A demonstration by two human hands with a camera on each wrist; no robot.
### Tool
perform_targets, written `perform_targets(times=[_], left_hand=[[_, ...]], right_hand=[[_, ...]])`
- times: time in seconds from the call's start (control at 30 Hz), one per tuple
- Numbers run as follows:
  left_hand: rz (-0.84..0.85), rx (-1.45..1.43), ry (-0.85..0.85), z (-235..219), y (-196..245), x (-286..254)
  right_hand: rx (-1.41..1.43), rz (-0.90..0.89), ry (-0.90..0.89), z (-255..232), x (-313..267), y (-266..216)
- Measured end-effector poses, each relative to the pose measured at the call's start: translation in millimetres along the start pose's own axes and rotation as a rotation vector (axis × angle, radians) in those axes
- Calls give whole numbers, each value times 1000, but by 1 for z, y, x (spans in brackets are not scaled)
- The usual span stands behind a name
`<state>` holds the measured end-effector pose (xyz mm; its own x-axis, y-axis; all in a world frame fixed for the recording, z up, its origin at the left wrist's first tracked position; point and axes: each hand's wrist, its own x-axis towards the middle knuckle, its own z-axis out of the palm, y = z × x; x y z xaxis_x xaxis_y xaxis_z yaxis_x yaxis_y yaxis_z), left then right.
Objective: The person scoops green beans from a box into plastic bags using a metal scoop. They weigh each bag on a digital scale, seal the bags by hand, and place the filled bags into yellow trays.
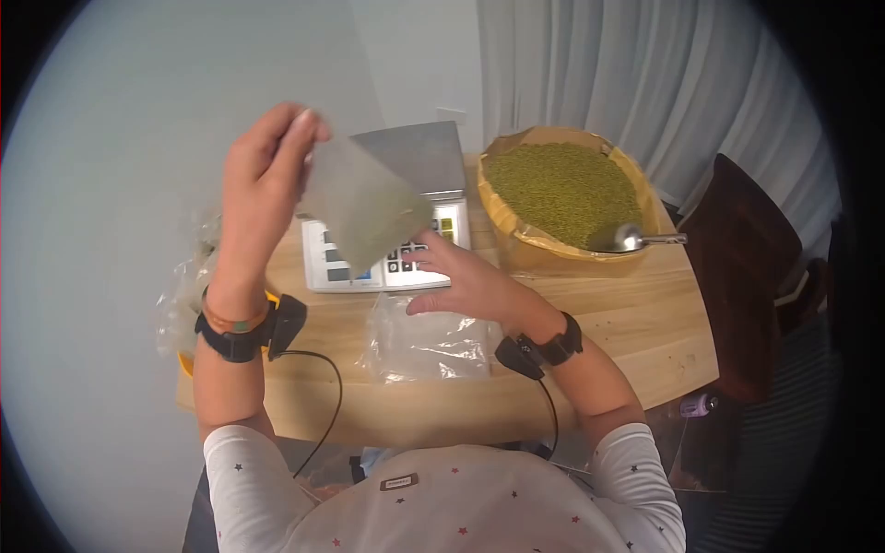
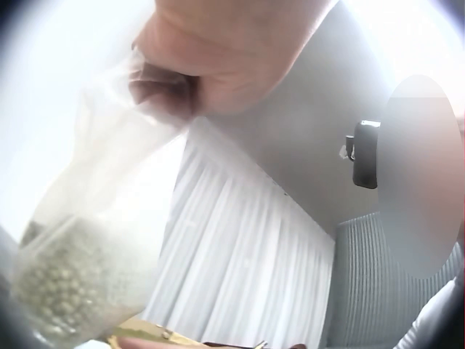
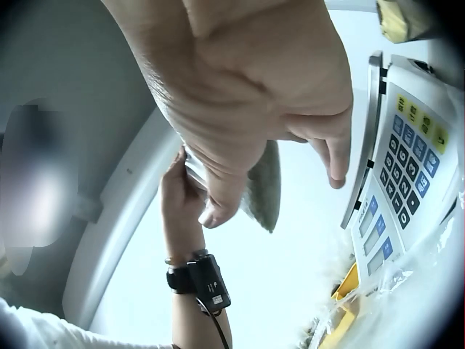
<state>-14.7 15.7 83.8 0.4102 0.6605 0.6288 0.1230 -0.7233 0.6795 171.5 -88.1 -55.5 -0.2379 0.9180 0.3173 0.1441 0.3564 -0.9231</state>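
My left hand (image 1: 260,184) pinches the top of a clear plastic bag (image 1: 364,198), held up in front of the scale. Round green beans (image 2: 67,287) fill the bottom of the bag in the left wrist view. The right hand (image 1: 470,284) is beside the bag's lower corner, its fingers relaxed and apart. Behind and below the bag stands a white digital scale (image 1: 318,276) with a grey weighing plate (image 1: 429,152). Its keypad (image 3: 399,178) faces up in the right wrist view, while the bag hides part of it in the head view.
A lined box (image 1: 502,217) of green beans (image 1: 562,184) stands at the back right, a metal scoop (image 1: 631,241) lying at its rim. Flat plastic bags (image 1: 429,350) lie before the scale, and more crumpled plastic (image 1: 180,295) at the left. A dark chair (image 1: 751,249) stands right of the table.
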Motion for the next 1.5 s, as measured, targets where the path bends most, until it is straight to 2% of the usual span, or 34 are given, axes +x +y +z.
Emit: perform_targets(times=[0.03,0.13,0.17,0.2,0.27,0.3,0.33,0.4,0.47,0.53,0.57,0.63,0.7,0.73,0.8,0.87,0.93,1.0,1.17,1.23,1.3,1.4,1.43,1.5], left_hand=[[18,-77,-41,13,4,7],[41,-182,-141,46,15,27],[67,-249,-142,58,16,36],[74,-258,-147,69,16,43],[38,-378,-193,86,18,55],[40,-411,-216,93,16,63],[46,-414,-219,102,13,70],[-25,-481,-211,121,6,82],[-34,-470,-233,140,-3,90],[-216,-553,-301,165,-12,93],[-211,-555,-304,178,-18,95],[-276,-531,-413,203,-30,96],[-332,-535,-447,224,-34,97],[-391,-540,-475,237,-38,97],[-418,-593,-478,265,-55,95],[-565,-604,-471,284,-63,91],[-578,-628,-506,298,-71,85],[-666,-660,-570,310,-78,78],[-813,-717,-617,336,-93,59],[-810,-690,-613,340,-95,55],[-807,-661,-607,340,-95,50],[-777,-642,-592,337,-97,49],[-749,-544,-606,337,-100,50],[-719,-447,-622,335,-101,50]], right_hand=[[195,-7,44,-2,2,12],[0,-58,106,-25,11,7],[376,-61,233,-25,7,4],[368,-62,242,-30,6,4],[435,-117,407,-48,5,6],[426,-206,464,-58,4,4],[422,-211,467,-69,0,0],[366,-207,630,-93,-14,-13],[221,-132,723,-121,-31,-22],[181,-100,784,-141,-47,-30],[143,-62,842,-149,-54,-33],[76,-11,913,-162,-66,-34],[-17,75,1018,-172,-73,-31],[-17,75,1023,-174,-76,-30],[-134,111,1146,-178,-79,-30],[-190,94,1142,-184,-85,-30],[-244,79,1136,-191,-90,-26],[-326,-61,1137,-196,-93,-16],[-546,-50,1142,-196,-95,-18],[-613,-31,1153,-193,-93,-23],[-664,156,1202,-190,-92,-27],[-781,100,1183,-192,-94,-26],[-781,101,1186,-186,-92,-32],[-460,134,1235,-171,-87,-51]])
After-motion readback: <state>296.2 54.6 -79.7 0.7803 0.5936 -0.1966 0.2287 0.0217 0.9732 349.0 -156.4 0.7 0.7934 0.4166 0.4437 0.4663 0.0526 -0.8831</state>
